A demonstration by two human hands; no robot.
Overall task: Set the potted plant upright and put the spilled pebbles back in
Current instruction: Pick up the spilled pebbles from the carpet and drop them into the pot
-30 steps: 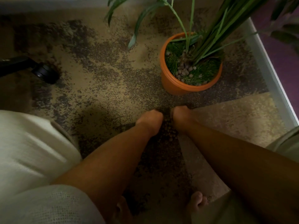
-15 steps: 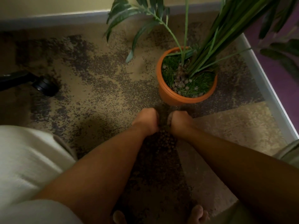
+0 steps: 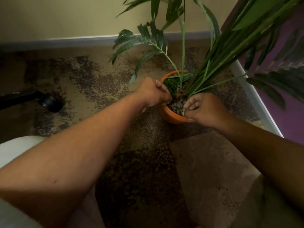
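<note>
Both hands, the left hand (image 3: 152, 92) and right hand (image 3: 204, 109), curled narrow over the orange pot (image 3: 171, 116), apparently releasing pebbles (image 3: 176, 105); more lay at six o'clock.

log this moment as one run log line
stage: returning pebbles | round orange plastic pot: upright | left hand, right hand: curled over rim | small brown pebbles: some on carpet

We see the pot (image 3: 172, 116) standing upright on the carpet (image 3: 102, 89) near the corner, our left hand (image 3: 152, 92) and right hand (image 3: 206, 109) over its pebbles (image 3: 176, 106), a chair caster (image 3: 49, 102) far left.
</note>
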